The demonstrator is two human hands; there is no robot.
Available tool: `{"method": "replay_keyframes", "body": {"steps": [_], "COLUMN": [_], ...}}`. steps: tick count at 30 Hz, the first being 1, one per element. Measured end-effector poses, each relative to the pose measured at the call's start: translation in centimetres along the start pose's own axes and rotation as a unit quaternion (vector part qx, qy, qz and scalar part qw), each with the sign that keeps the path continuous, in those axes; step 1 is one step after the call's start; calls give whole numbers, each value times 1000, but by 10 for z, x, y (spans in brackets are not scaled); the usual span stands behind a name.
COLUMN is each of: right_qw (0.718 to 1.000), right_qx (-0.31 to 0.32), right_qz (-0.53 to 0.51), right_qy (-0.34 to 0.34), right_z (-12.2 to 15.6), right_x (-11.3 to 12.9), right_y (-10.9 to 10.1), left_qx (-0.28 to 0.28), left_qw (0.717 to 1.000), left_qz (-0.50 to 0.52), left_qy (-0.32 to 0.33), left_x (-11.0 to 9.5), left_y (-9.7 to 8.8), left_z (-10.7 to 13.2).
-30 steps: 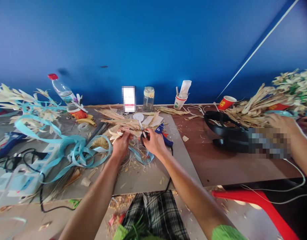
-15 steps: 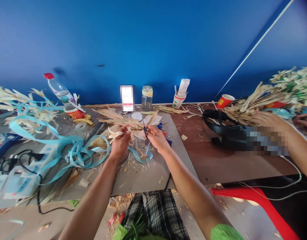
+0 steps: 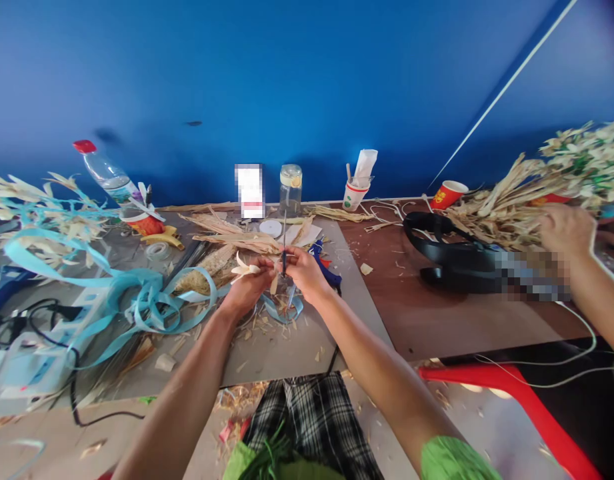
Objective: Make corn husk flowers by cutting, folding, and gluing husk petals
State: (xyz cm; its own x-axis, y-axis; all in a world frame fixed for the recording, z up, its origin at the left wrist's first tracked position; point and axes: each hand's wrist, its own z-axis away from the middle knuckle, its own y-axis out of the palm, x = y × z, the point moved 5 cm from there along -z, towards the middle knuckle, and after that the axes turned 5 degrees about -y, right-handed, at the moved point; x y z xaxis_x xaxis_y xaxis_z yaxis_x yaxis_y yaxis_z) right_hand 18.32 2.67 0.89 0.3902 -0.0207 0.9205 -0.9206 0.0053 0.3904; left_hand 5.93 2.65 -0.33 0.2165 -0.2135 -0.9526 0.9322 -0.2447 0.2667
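My left hand [image 3: 249, 291] is closed round a pale flower made of dried husk [image 3: 243, 269], its petals spreading out at the left of the fingers. My right hand [image 3: 307, 275] grips dark-handled scissors [image 3: 285, 233], whose slim blades point away from me. The two hands meet fingertip to fingertip above the grey board. Just beyond them lie dry husk strips [image 3: 237, 238] and a white disc [image 3: 271, 229]. Beside my right hand is a blue glue gun [image 3: 327, 267]. Below the hands, a curl of light-blue ribbon [image 3: 284, 315] lies among small scraps.
Tangled blue ribbon [image 3: 151, 303], a power strip [image 3: 47, 360] and a tilted bottle [image 3: 107, 173] occupy the left. A lidded jar [image 3: 291, 190] and paper cup [image 3: 355, 195] stand by the wall. At right are a black headset [image 3: 457, 257], husks [image 3: 491, 207] and another person's hand [image 3: 569, 230].
My hands have come closer together, and the scissors have swung more upright in the view. The flower has turned in my left hand. The other person's hand has moved right.
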Motion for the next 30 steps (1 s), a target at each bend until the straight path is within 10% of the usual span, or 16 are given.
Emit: {"method": "replay_keyframes", "body": {"steps": [17, 30], "right_qw": [990, 991], "right_qx": [-102, 73], "right_qz": [-5, 109], "right_qy": [-93, -22], "right_z": [2, 16], "right_x": [16, 0], "right_y": [-13, 16], "left_qx": [-39, 15], "left_qw": [996, 983], "left_qz": [76, 181], "left_qy": [-7, 17], "left_x": [-6, -17], "left_y": [-6, -7], "left_z": [-1, 3]}}
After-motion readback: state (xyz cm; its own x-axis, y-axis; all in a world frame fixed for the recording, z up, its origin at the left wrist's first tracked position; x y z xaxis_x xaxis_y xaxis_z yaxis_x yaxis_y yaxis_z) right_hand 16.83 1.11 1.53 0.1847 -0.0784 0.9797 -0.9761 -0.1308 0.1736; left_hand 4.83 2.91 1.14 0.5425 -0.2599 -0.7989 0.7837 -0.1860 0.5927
